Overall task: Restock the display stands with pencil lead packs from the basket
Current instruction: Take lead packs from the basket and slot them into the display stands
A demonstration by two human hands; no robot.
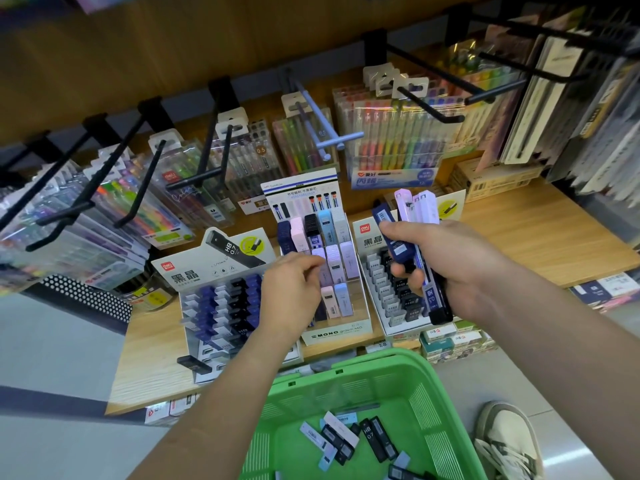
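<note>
Three display stands sit on the wooden shelf: a left stand (221,306) with dark blue and black packs, a middle stand (337,332) with pastel packs, and a right stand (388,289) with black and grey packs. My left hand (292,292) hovers over the middle stand's lower rows, fingers curled; whether it holds a pack is hidden. My right hand (446,261) grips a bundle of lead packs (412,216), navy, black and lilac, above the right stand. The green basket (436,403) below holds several loose packs (349,441).
Black hooks (426,109) with hanging pen sets (394,150) jut out above the stands. One black pack (194,364) lies on the shelf by the left stand. Cardboard boxes (491,178) stand at the back right. My shoe (509,441) is on the floor beside the basket.
</note>
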